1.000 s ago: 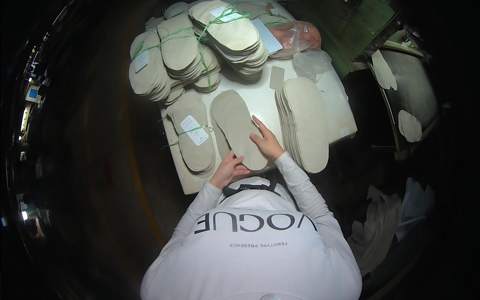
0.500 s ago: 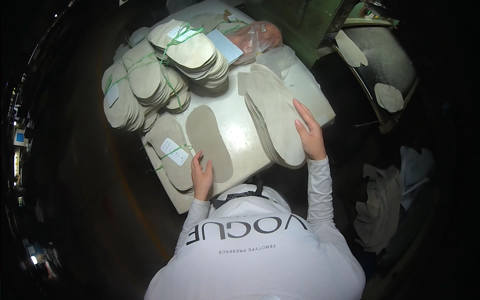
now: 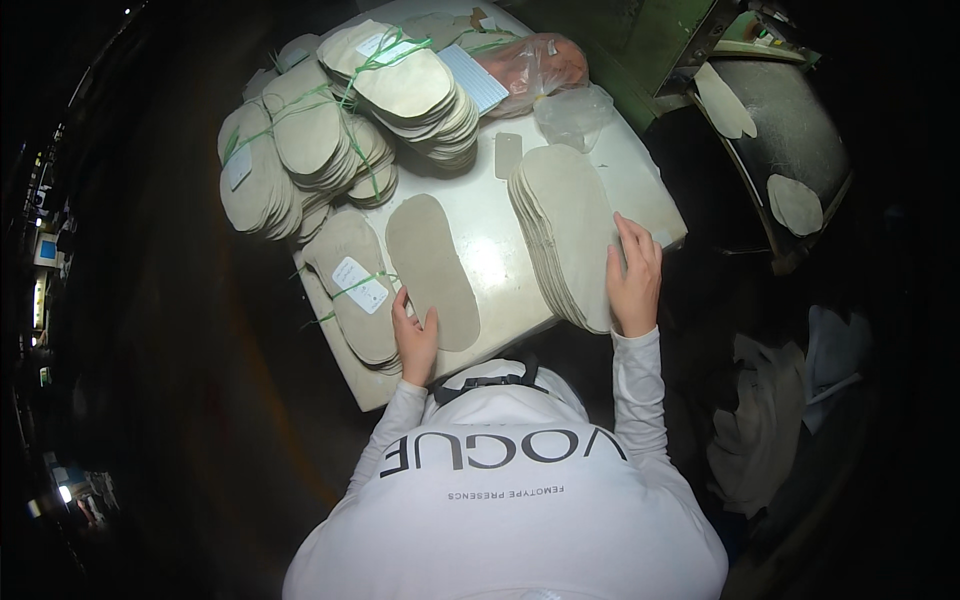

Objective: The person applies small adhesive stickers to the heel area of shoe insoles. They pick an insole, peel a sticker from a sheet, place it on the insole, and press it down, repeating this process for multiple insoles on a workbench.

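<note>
My right hand (image 3: 636,280) rests along the right edge of a stack of beige insole-shaped pieces (image 3: 568,225), its fingers stretched out and thumb apart. The stack's lower end sticks out past the table's front edge. My left hand (image 3: 415,337) is open, with thumb and fingers touching the lower left edge of a darker beige insole-shaped piece (image 3: 435,275) lying flat. Just left of that hand lies a bundle of similar pieces (image 3: 347,240), tied with green string under a white label (image 3: 360,285). Beyond the right stack sits a small grey-beige rectangular piece (image 3: 508,157).
Several string-tied bundles (image 3: 400,75) crowd the white table's (image 3: 485,205) far left. Behind are a blue-lined paper (image 3: 473,78) and a clear bag with orange-red contents (image 3: 540,72). At right, cut pieces (image 3: 795,205) lie on a dark surface; cloth (image 3: 755,420) hangs lower down.
The right stack's upper pieces have come down toward me, so its edges line up better and the small rectangular piece is uncovered. My left hand stays at the flat piece. The whole view has shifted slightly.
</note>
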`<action>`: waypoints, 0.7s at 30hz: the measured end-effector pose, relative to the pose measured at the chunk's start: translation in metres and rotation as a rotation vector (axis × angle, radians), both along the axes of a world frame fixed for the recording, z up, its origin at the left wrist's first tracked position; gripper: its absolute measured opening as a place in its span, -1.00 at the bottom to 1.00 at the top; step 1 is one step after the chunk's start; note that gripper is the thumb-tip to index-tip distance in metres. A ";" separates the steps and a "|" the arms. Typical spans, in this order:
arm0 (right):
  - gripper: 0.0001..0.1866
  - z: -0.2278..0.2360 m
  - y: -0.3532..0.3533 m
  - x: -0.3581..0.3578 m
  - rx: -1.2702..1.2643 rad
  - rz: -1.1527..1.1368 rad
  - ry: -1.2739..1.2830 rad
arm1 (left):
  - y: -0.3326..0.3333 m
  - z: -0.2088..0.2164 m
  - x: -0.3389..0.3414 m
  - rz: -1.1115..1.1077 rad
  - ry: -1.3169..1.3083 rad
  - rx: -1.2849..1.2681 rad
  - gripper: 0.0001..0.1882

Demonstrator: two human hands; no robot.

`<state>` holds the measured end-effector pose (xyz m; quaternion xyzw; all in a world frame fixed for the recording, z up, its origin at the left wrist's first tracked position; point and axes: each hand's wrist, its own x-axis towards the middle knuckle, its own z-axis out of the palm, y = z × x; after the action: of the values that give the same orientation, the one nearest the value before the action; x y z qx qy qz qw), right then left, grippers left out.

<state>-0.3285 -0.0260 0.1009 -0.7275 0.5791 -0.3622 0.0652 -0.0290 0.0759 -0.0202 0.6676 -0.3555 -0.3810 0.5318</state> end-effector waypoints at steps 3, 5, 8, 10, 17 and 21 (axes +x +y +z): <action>-0.53 -0.003 0.004 0.045 0.146 0.300 -0.244 | 0.004 -0.006 -0.007 0.045 0.021 -0.034 -0.37; -0.51 -0.023 0.008 0.085 0.314 0.563 -0.303 | 0.003 -0.008 -0.009 0.040 0.183 -0.054 -0.42; -0.40 -0.061 0.018 0.136 0.603 0.773 -0.288 | -0.001 -0.004 -0.005 0.054 0.123 0.100 -0.44; -0.41 -0.084 0.026 0.155 0.466 0.736 -0.209 | -0.004 0.001 -0.004 0.028 0.239 0.048 -0.44; -0.48 -0.119 0.008 0.133 0.491 0.403 -0.340 | 0.008 0.011 -0.006 -0.012 -0.011 0.050 -0.40; -0.39 -0.130 0.026 0.096 0.745 0.215 -0.615 | 0.020 0.006 -0.006 0.006 0.030 0.067 -0.37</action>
<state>-0.2329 0.0000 -0.0287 -0.5696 0.5448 -0.3196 0.5258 -0.0351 0.0959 -0.0140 0.6803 -0.3327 -0.4012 0.5154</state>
